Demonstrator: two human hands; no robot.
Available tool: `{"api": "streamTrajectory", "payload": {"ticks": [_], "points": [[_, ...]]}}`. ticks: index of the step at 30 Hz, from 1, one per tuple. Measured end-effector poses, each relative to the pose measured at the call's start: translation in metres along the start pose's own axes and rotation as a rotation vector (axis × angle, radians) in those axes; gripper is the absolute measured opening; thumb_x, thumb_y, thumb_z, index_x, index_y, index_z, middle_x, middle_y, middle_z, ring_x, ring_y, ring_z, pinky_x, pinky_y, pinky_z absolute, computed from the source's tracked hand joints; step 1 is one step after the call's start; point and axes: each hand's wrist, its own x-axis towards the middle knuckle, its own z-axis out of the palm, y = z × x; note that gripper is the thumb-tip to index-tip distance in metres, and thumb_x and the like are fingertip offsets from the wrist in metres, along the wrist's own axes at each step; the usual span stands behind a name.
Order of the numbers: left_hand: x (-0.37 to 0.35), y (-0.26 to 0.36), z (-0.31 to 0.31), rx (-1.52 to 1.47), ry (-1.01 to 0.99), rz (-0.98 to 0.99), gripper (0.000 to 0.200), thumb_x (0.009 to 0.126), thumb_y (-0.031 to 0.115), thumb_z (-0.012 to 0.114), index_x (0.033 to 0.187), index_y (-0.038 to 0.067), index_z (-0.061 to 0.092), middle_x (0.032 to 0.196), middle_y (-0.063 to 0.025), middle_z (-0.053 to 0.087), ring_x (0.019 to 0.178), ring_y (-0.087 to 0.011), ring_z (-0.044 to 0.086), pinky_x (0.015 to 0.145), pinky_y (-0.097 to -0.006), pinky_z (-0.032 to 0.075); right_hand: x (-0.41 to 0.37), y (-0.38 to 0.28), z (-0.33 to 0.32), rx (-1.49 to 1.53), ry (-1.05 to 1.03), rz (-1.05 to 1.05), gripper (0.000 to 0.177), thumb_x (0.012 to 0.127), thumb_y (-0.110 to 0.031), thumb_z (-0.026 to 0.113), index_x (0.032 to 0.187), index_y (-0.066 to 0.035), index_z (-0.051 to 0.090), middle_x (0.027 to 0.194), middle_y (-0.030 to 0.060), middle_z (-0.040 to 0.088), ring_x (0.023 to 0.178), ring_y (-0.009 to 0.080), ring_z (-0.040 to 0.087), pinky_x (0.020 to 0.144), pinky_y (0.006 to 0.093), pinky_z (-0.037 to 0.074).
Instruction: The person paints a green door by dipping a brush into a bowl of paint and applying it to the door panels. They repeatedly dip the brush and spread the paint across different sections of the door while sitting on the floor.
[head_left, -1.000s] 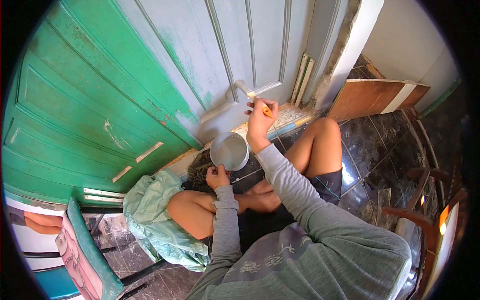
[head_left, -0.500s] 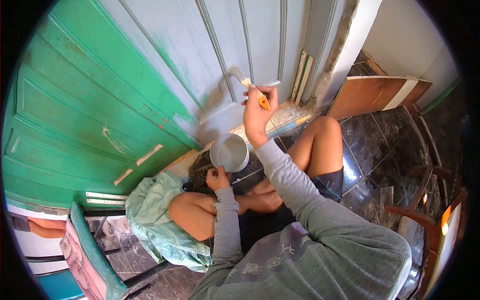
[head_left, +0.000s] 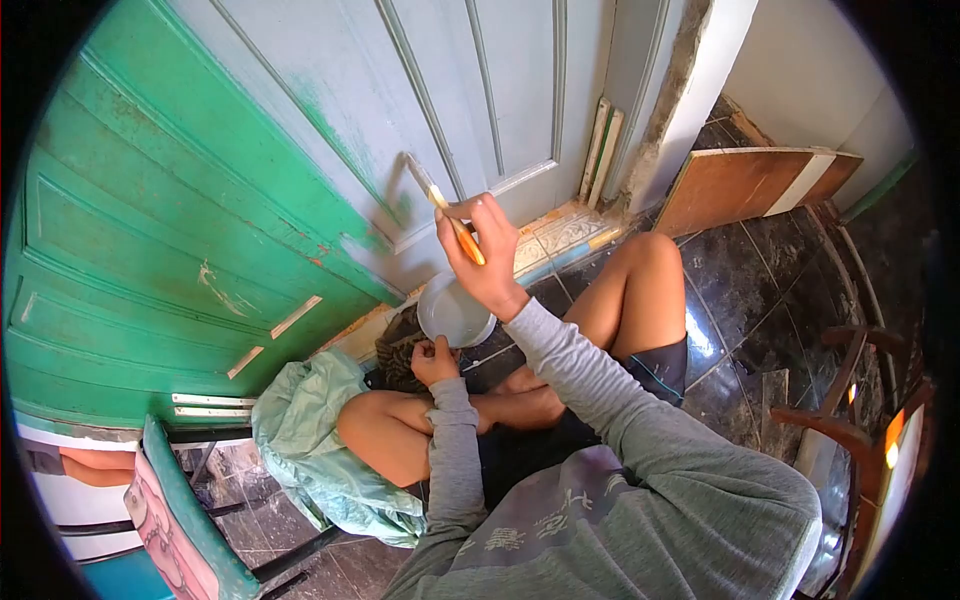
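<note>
My right hand [head_left: 482, 252] is closed around the orange handle of a paintbrush [head_left: 437, 196]. The brush's pale bristles touch or nearly touch the grey-painted part of a panelled door [head_left: 330, 70], close to a raised groove and a patch where green shows through. Below it, a round pot of grey paint [head_left: 432, 300] stands on the floor by the threshold, partly covered by my right hand. The fingers of my left hand [head_left: 436, 362] are curled at the pot's near rim and appear to pinch it.
The door's left part [head_left: 130, 230] is green. A light green cloth [head_left: 310, 430] lies beside my left knee, near a chair with a pink and teal back [head_left: 170, 510]. A brown board [head_left: 750, 190] leans at the right, and dark wooden furniture [head_left: 840, 410] stands nearer me.
My right hand and the paintbrush have moved left and slightly down across the door. The brush is turned more upright along the grooves. My left hand stays at the pot.
</note>
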Motion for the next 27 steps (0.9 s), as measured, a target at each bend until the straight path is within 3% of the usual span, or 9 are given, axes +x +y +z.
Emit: {"api": "streamTrajectory", "payload": {"ticks": [3, 7, 10, 14, 18, 21, 25, 27], "points": [[0.002, -0.005, -0.007, 0.014, -0.017, -0.001, 0.02, 0.08, 0.006, 0.068, 0.073, 0.0, 0.051, 0.061, -0.0055, 0.055, 0.046, -0.0127, 0.052, 0.041, -0.0301, 0.045, 0.012, 0.015, -0.009, 0.016, 0.063, 0.002, 0.01, 0.082, 0.001, 0.068, 0.083, -0.003, 0.059, 0.079, 0.0099, 0.057, 0.07, 0.025, 0.058, 0.062, 0.0354, 0.045], [0.004, -0.003, -0.006, -0.004, -0.025, -0.023, 0.02, 0.08, 0.007, 0.068, 0.074, 0.0, 0.051, 0.06, -0.0045, 0.054, 0.046, -0.0123, 0.051, 0.04, -0.0288, 0.043, 0.023, 0.051, -0.029, -0.205, 0.3, 0.005, 0.01, 0.084, -0.002, 0.069, 0.083, -0.001, 0.059, 0.077, 0.0099, 0.061, 0.064, 0.0184, 0.057, 0.056, 0.0287, 0.044], [0.005, -0.009, -0.003, -0.001, -0.008, -0.03, 0.019, 0.08, 0.007, 0.068, 0.076, 0.0, 0.051, 0.06, -0.0041, 0.054, 0.046, -0.0121, 0.051, 0.041, -0.0286, 0.043, 0.018, 0.043, -0.02, 0.164, 0.323, 0.291, 0.013, 0.086, -0.005, 0.069, 0.082, -0.001, 0.058, 0.071, 0.0076, 0.061, 0.059, 0.0122, 0.056, 0.055, 0.0265, 0.044], [0.004, -0.013, -0.002, -0.059, 0.003, -0.018, 0.017, 0.079, 0.007, 0.067, 0.076, -0.001, 0.053, 0.059, -0.0043, 0.055, 0.046, -0.0119, 0.051, 0.041, -0.0288, 0.044, 0.026, 0.045, -0.007, 0.376, 0.386, 0.495, 0.015, 0.087, -0.006, 0.068, 0.083, 0.0, 0.054, 0.071, 0.0069, 0.062, 0.064, 0.0105, 0.063, 0.052, 0.0242, 0.05], [0.014, -0.018, -0.009, 0.117, -0.004, 0.087, 0.02, 0.084, 0.011, 0.067, 0.077, 0.0, 0.052, 0.059, -0.0084, 0.059, 0.043, -0.0136, 0.051, 0.042, -0.0304, 0.047, 0.024, 0.025, -0.016, 0.418, 0.45, 0.463, 0.016, 0.089, -0.007, 0.066, 0.089, -0.002, 0.051, 0.079, 0.0086, 0.063, 0.07, 0.0143, 0.067, 0.05, 0.0248, 0.052], [0.002, -0.005, -0.004, 0.123, -0.009, 0.032, 0.02, 0.084, 0.011, 0.067, 0.077, -0.001, 0.053, 0.059, -0.0082, 0.059, 0.042, -0.0137, 0.051, 0.041, -0.0295, 0.045, 0.022, 0.025, -0.004, 0.521, 0.407, 0.516, 0.017, 0.09, -0.007, 0.066, 0.089, -0.002, 0.05, 0.083, 0.0097, 0.062, 0.069, 0.0148, 0.067, 0.05, 0.0246, 0.052], [0.015, -0.014, -0.004, 0.126, -0.026, 0.068, 0.019, 0.084, 0.01, 0.067, 0.077, -0.001, 0.053, 0.059, -0.0077, 0.058, 0.044, -0.0139, 0.053, 0.041, -0.0294, 0.044, 0.004, 0.043, -0.007, 0.399, 0.468, 0.637, 0.017, 0.09, -0.006, 0.065, 0.09, -0.001, 0.049, 0.084, 0.0104, 0.061, 0.069, 0.0153, 0.067, 0.05, 0.0266, 0.054], [0.011, -0.018, -0.01, 0.181, -0.015, 0.065, 0.019, 0.084, 0.01, 0.067, 0.078, -0.001, 0.053, 0.059, -0.0078, 0.058, 0.044, -0.0141, 0.054, 0.041, -0.0296, 0.044, 0.008, 0.027, -0.01, 0.47, 0.481, 0.551, 0.016, 0.089, -0.006, 0.065, 0.089, -0.001, 0.05, 0.083, 0.0104, 0.061, 0.068, 0.015, 0.066, 0.049, 0.0268, 0.054]]}}
